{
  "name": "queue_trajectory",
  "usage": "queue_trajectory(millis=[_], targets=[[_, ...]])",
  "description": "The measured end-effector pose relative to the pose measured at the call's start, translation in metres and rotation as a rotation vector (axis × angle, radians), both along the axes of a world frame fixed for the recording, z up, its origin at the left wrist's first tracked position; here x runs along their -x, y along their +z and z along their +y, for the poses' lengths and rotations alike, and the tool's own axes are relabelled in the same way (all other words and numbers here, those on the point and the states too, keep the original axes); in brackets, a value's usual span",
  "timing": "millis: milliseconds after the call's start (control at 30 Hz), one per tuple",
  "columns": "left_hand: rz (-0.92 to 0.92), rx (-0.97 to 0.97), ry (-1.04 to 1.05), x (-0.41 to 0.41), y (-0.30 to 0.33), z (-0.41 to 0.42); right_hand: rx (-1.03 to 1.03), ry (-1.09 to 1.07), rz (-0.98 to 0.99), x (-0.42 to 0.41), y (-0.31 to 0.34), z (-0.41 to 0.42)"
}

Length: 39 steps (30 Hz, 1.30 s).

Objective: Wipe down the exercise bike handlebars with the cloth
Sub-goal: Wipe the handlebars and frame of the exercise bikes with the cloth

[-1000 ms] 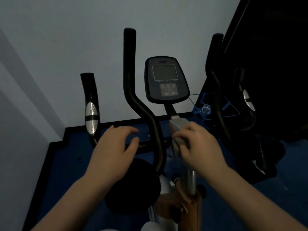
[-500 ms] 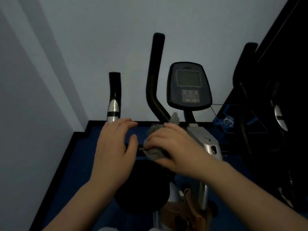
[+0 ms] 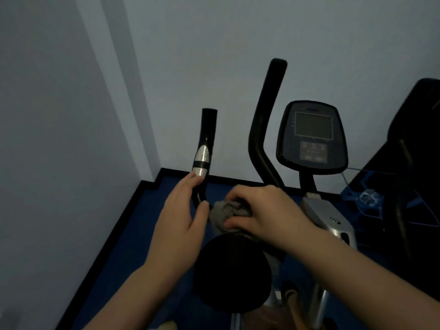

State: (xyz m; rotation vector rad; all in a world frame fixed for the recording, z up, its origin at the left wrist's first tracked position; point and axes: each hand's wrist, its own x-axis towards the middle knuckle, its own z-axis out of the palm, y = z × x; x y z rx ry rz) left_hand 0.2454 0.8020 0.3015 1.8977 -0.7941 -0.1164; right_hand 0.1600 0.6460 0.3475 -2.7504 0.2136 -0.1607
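Handlebars of the exercise bike rise dark against a pale wall, the tall curved bar upright beside the console; a shorter side handle with a silver sensor patch stands to its left; below them sits the round black saddle. Right hand closes its grip around a bunched grey cloth, pressed low down where the side handle bends in toward the frame; whether the cloth fully wraps the bar there I cannot tell. Left hand is loosely open, fingertips touching the base of the silver patch, thumb beside the cloth. Risks, as I judge them: the wadded cloth may skim only one face of the bar and leave the far side dirty; the light is dim, so missed streaks would go unseen; the tall bar's upper stretch looks easy to forget; a hard rub could snag the cloth at the bend.
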Motion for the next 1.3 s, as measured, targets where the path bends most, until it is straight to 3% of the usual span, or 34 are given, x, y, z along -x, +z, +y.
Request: queue_trajectory(millis=[133,233,400,500,633,800,933,1100,1300], targets=[[0.089,0.023,0.024,-0.01,-0.008,0.016,0.078,-0.04,0.037,0.017,-0.005,-0.002],[0.112,0.045,0.045,-0.013,-0.013,0.02,0.021,-0.049,0.056,-0.01,-0.002,0.01],[0.082,0.057,-0.032,-0.022,-0.006,0.008,-0.014,-0.068,0.144,-0.015,-0.003,0.02],[0.044,0.05,-0.068,-0.036,-0.004,0.007,-0.022,-0.131,0.145,-0.003,-0.006,0.021],[0.01,0.016,-0.153,-0.055,-0.004,0.004,-0.008,-0.261,0.093,-0.044,-0.004,0.045],[-0.101,-0.063,-0.32,-0.087,-0.004,0.008,-0.144,-0.36,0.121,-0.039,-0.004,0.051],[-0.154,-0.076,-0.455,-0.12,0.002,0.003,-0.029,-0.545,0.06,-0.066,-0.004,0.069],[-0.045,0.009,-0.615,-0.152,0.007,-0.006,-0.192,-0.817,-0.066,-0.087,-0.003,0.081],[-0.045,-0.011,-0.794,-0.177,0.004,-0.012,-0.178,-1.153,-0.19,-0.09,-0.016,0.112]])
